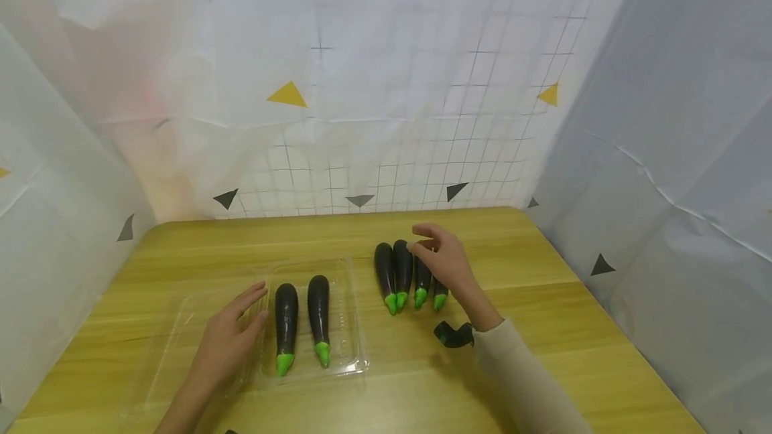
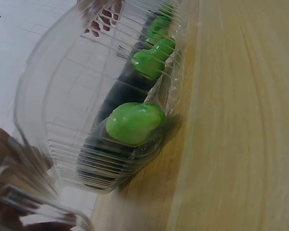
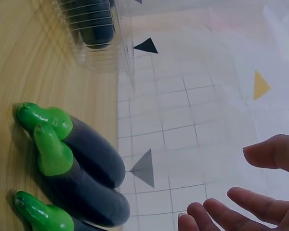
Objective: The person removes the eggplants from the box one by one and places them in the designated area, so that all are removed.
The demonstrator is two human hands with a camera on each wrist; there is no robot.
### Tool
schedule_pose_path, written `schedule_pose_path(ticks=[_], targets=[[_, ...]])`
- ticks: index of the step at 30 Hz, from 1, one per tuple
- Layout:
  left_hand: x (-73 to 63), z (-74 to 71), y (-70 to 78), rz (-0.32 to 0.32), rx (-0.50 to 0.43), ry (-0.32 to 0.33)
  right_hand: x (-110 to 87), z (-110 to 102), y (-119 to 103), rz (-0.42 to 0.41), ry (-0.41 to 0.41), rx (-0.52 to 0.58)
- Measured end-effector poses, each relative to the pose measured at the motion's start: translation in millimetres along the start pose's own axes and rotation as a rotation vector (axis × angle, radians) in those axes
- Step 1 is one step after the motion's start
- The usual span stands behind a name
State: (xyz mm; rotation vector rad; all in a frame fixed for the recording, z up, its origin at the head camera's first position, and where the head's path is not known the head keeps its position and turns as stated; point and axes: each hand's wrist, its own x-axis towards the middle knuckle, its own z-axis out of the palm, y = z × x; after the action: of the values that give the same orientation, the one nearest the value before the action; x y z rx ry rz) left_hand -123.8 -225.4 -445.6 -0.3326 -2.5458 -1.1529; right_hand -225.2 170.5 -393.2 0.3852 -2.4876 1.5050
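Observation:
Two dark eggplants with green stems, a left one [image 1: 286, 327] and a right one [image 1: 319, 317], lie in a clear plastic container [image 1: 356, 353]. My left hand [image 1: 226, 340] is at the container's left side, thumb apart from the extended fingers; the left wrist view shows it beside the clear wall [image 2: 43, 96]. Over a row of several eggplants [image 1: 384, 273] on the table hovers my right hand [image 1: 443, 256], partly covering the rightmost ones. In the right wrist view its fingers [image 3: 250, 199] and thumb are spread, with nothing between them.
The container's clear lid [image 1: 163, 347] lies folded out to the left. A dark curved object [image 1: 454, 335] shows beside the right sleeve [image 1: 519, 367]. White sheeting [image 1: 386, 86] with triangles and grid lines stands behind the wooden table [image 1: 482, 387].

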Motion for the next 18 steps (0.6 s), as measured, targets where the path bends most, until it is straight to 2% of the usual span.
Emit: schedule_pose_path(ticks=[8, 18], targets=[[-0.1, 0.7, -1.1, 0.001, -0.001, -0.007, -2.9, 3.0, -9.8, -0.034, -0.019, 0.012], [-0.6, 0.4, 0.1, -0.022, -0.007, -0.031, -7.9, 15.6, -33.0, -0.068, -0.073, 0.044]])
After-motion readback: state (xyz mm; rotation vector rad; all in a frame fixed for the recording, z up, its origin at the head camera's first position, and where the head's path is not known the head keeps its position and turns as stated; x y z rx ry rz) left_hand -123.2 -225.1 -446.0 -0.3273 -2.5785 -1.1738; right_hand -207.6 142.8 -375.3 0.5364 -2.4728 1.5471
